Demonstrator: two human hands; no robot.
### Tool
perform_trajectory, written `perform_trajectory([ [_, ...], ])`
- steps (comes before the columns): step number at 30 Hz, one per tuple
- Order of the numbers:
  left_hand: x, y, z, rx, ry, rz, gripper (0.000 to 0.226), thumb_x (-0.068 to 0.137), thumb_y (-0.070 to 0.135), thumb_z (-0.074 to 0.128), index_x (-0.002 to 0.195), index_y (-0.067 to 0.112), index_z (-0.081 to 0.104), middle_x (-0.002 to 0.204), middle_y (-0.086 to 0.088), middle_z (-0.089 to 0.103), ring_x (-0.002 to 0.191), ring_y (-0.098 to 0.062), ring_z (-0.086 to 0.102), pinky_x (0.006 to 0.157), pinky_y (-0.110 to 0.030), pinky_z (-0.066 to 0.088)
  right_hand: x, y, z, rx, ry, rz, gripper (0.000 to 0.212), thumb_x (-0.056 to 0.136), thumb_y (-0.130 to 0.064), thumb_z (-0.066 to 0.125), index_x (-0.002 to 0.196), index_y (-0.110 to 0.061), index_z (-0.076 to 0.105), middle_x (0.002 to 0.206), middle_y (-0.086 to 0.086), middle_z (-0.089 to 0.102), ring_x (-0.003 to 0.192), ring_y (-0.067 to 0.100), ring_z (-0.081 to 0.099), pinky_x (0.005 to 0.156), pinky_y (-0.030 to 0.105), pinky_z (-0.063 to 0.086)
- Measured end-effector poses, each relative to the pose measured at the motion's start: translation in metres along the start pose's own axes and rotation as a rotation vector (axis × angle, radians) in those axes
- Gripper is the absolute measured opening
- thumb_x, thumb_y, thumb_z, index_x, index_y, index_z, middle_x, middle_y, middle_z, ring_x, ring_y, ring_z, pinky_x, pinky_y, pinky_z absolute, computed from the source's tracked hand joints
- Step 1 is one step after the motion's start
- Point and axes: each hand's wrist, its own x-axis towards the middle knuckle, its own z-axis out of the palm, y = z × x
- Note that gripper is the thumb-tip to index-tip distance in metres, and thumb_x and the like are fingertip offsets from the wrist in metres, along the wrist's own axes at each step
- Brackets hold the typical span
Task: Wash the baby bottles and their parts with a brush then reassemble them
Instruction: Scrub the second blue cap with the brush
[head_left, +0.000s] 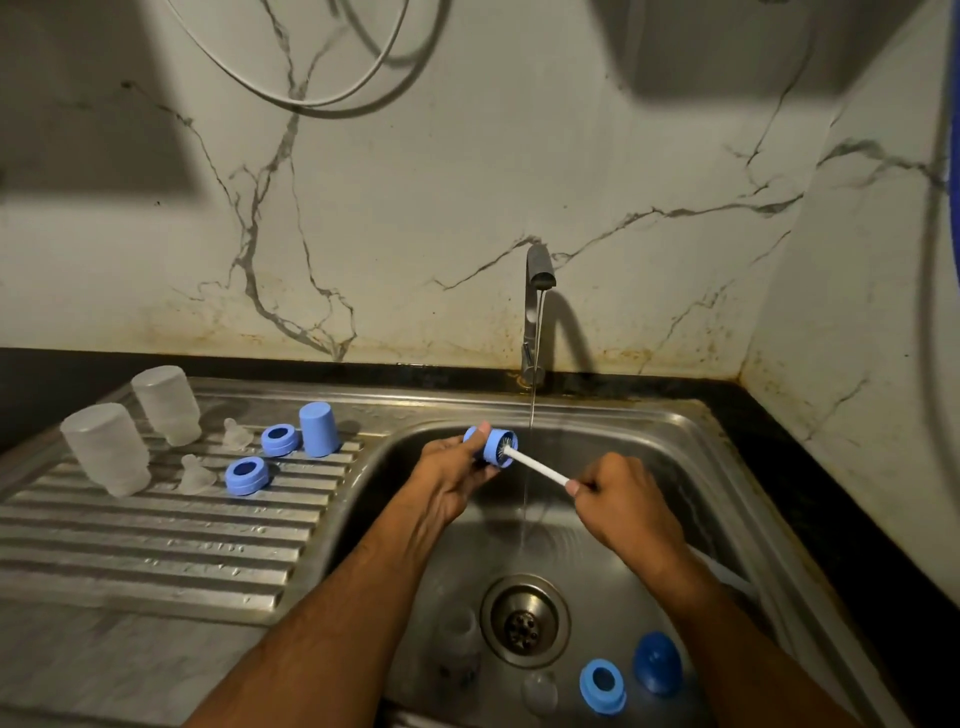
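Note:
My left hand (453, 467) grips a blue bottle cap (494, 446) over the sink basin, its open end turned right. My right hand (623, 501) holds the white handle of a brush (535, 467), whose bristle head is inside the cap. On the draining board stand two upturned clear bottles (106, 449) (167, 404), two clear teats (196, 474) (236, 434), two blue collar rings (247, 475) (280, 439) and another blue cap (318, 429). In the basin lie a blue ring (602, 686), a dark blue cap (657, 662) and a clear teat (540, 693).
A thin stream runs from the tap (537, 312) into the steel sink (727, 467), just right of the held cap. The drain (523, 621) sits at the basin's middle. A clear bottle (457, 642) lies by the drain. Marble wall behind; black counter at right.

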Motion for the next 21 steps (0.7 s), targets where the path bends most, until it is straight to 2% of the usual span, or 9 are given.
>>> perform_trajectory([
  [3, 0.001, -0.008, -0.001, 0.054, 0.057, 0.023, 0.035, 0.088, 0.012, 0.071, 0.112, -0.012, 0.06, 0.106, -0.029, 0.066, 0.085, -0.032, 0.07, 0.061, -0.037, 0.062, -0.003, -0.006, 0.007, -0.076, -0.008, 0.035, 0.012, 0.098, -0.032, 0.06, 0.092, -0.022, 0.06, 0.081, -0.005, 0.056, 0.071, 0.007, 0.056, 0.06, 0.022, 0.045],
  [6, 0.001, -0.012, -0.004, 0.135, 0.106, 0.045, 0.038, 0.087, 0.01, 0.073, 0.115, -0.011, 0.058, 0.111, -0.029, 0.064, 0.094, -0.035, 0.069, 0.056, -0.034, 0.061, -0.004, -0.011, 0.005, -0.105, -0.067, 0.005, 0.013, 0.096, -0.026, 0.06, 0.088, -0.022, 0.052, 0.082, -0.005, 0.053, 0.072, 0.007, 0.053, 0.061, 0.021, 0.041],
  [8, 0.002, -0.01, -0.007, 0.142, 0.104, 0.051, 0.031, 0.089, 0.008, 0.071, 0.11, -0.01, 0.059, 0.106, -0.027, 0.064, 0.09, -0.033, 0.067, 0.055, -0.034, 0.061, -0.004, -0.01, 0.002, -0.111, -0.1, -0.022, 0.014, 0.095, -0.026, 0.061, 0.085, -0.022, 0.051, 0.085, -0.004, 0.054, 0.074, 0.009, 0.055, 0.062, 0.024, 0.042],
  [12, 0.004, 0.0, -0.012, 0.09, 0.079, 0.032, 0.015, 0.092, 0.009, 0.067, 0.098, -0.005, 0.062, 0.094, -0.022, 0.063, 0.086, -0.031, 0.064, 0.064, -0.037, 0.06, 0.001, -0.002, -0.006, -0.063, -0.088, -0.044, 0.013, 0.093, -0.033, 0.064, 0.087, -0.023, 0.056, 0.085, -0.005, 0.057, 0.076, 0.01, 0.057, 0.061, 0.026, 0.047],
  [17, 0.003, 0.001, -0.012, 0.061, 0.068, 0.047, 0.021, 0.094, 0.008, 0.063, 0.107, -0.008, 0.061, 0.102, -0.026, 0.063, 0.085, -0.032, 0.066, 0.064, -0.038, 0.061, 0.006, 0.01, -0.006, -0.028, -0.065, -0.031, 0.017, 0.091, -0.035, 0.068, 0.081, -0.023, 0.063, 0.076, -0.004, 0.061, 0.069, 0.009, 0.06, 0.055, 0.025, 0.044],
  [21, -0.002, -0.006, 0.002, 0.095, 0.072, 0.05, 0.025, 0.096, 0.001, 0.058, 0.117, -0.011, 0.059, 0.087, -0.02, 0.062, 0.075, -0.029, 0.064, 0.06, -0.038, 0.06, 0.011, 0.01, 0.008, 0.013, -0.083, -0.011, 0.017, 0.09, -0.035, 0.068, 0.079, -0.022, 0.062, 0.077, -0.003, 0.06, 0.071, 0.011, 0.059, 0.056, 0.025, 0.042],
])
